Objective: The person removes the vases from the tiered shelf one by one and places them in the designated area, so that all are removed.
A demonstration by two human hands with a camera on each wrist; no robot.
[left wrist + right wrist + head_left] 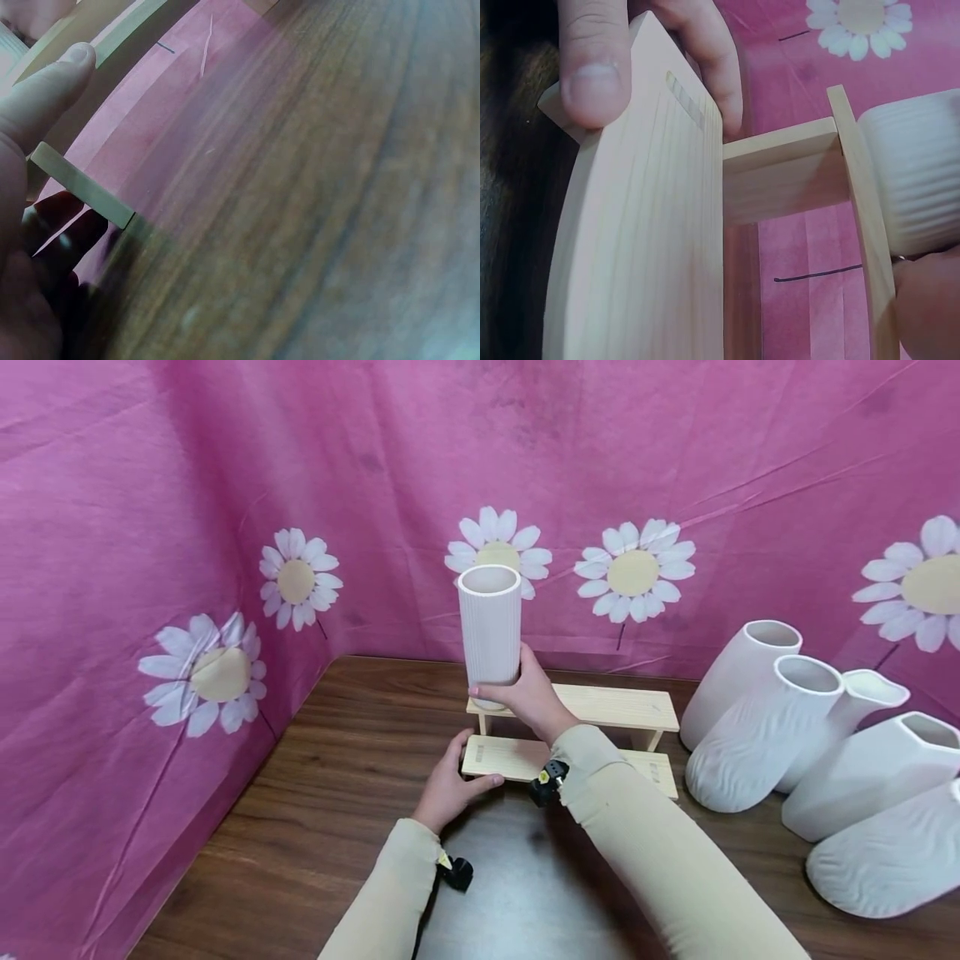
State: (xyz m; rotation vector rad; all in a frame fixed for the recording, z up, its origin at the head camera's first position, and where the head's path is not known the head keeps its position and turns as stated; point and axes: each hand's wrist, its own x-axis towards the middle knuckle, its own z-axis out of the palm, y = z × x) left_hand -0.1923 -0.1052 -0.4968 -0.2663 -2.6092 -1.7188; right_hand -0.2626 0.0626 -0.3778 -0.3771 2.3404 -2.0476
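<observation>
A tall white ribbed cylindrical vase (491, 627) stands upright at the left end of the upper shelf of a two-tier wooden stand (615, 705). My right hand (532, 693) grips the vase low down, thumb across its front near the base; the right wrist view shows the ribbed vase (919, 169) against the shelf with part of that hand (930, 304) beside it. At the stand's lower step, my left hand (457, 785) holds the left end, with the thumb (596, 82) on the front edge and fingers around the back.
Several white vases of differing shapes, among them a wavy-textured one (757, 743) and an angular one (855, 777), stand close together right of the stand. Dark wood-grain table (315, 793) extends to the left. Pink daisy-printed cloth (390, 460) hangs behind and along the left side.
</observation>
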